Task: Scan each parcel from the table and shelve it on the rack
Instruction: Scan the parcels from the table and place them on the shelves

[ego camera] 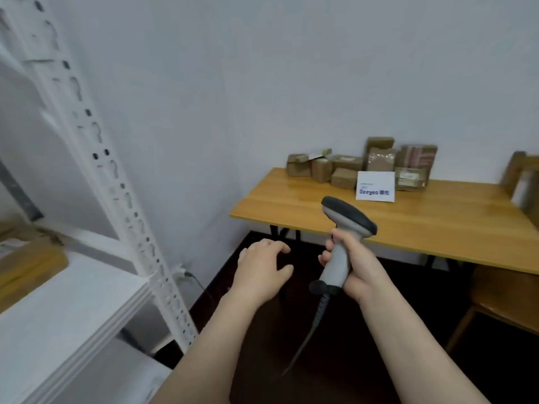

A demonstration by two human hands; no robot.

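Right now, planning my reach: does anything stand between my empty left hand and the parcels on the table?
Nothing blocks the left hand; open floor and bare table lie between. Only a white card leans before some parcels.

Two bare hands: left hand (262,269), right hand (350,266). One barcode scanner (347,217). One wooden table (291,199). On it roughly eight brown parcels (344,177), overlapping, so not exactly countable, plus one white packet (375,186). One white rack (96,135), with at least two blurred brown packages (29,266). One wooden chair (501,298). One wall plug (182,272) with cable.
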